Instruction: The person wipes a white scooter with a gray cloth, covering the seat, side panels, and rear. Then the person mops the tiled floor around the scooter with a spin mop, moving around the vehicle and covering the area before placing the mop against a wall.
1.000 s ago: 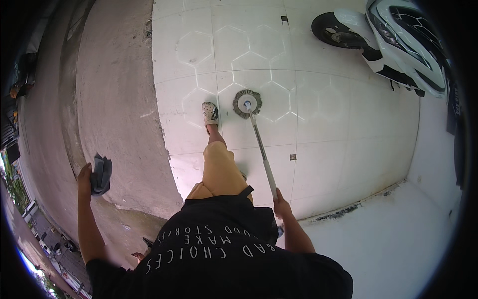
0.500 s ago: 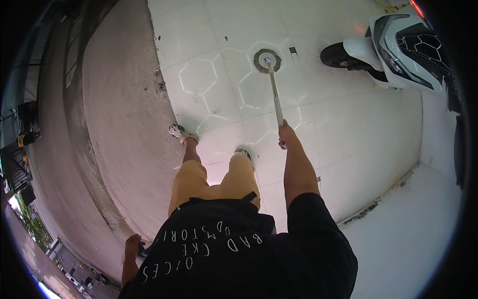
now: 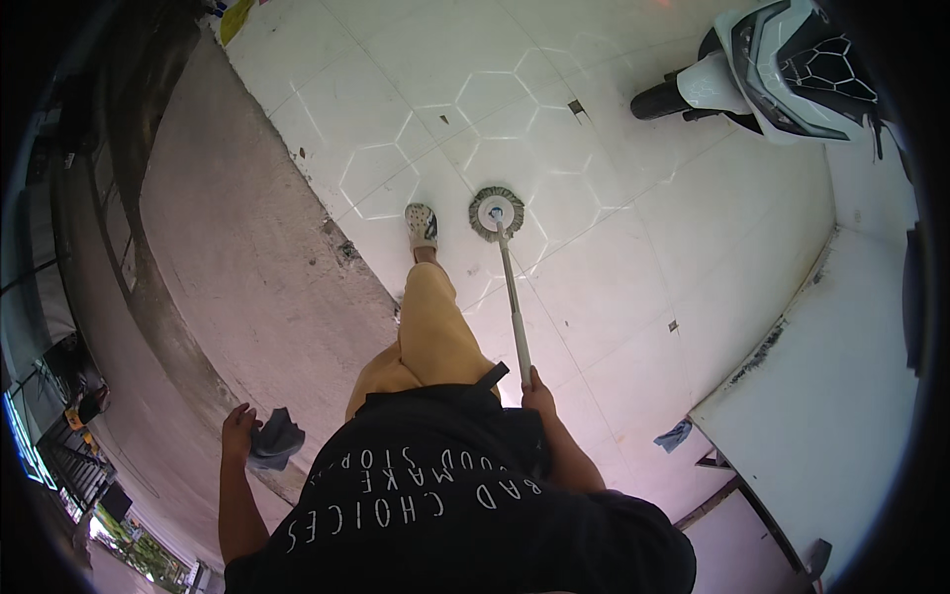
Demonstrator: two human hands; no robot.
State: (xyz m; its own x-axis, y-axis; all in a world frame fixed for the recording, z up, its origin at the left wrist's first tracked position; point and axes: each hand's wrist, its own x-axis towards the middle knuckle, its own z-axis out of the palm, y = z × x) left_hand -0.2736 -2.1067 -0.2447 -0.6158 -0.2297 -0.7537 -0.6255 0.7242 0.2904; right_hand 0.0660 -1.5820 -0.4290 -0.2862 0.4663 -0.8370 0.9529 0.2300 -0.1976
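My right hand [image 3: 537, 394] is wrapped round the upper end of a round-headed mop [image 3: 519, 332], close to my waist. Its grey, fringed disc head [image 3: 496, 214] lies on the white tiled floor, ahead of me and just right of my outstretched foot. Out to my left side, my left hand [image 3: 238, 432] is closed on a dark grey cloth [image 3: 278, 440], which hangs beside the fingers. One patterned clog [image 3: 422, 226] stands on the tiles; my other foot is hidden below my body.
A white and black motor scooter [image 3: 752, 79] stands at the far right. Rough concrete [image 3: 237, 238] borders the tiles [image 3: 614, 287] on the left. A white wall [image 3: 831, 366] runs along the right, with a crumpled grey-blue scrap [image 3: 673, 436] by its corner. Something yellow [image 3: 236, 20] lies far left.
My right arm has drawn back, bringing the mop head nearer my feet. One leg has stepped forward onto the tiles. My left hand has swung outward, showing more of the cloth.
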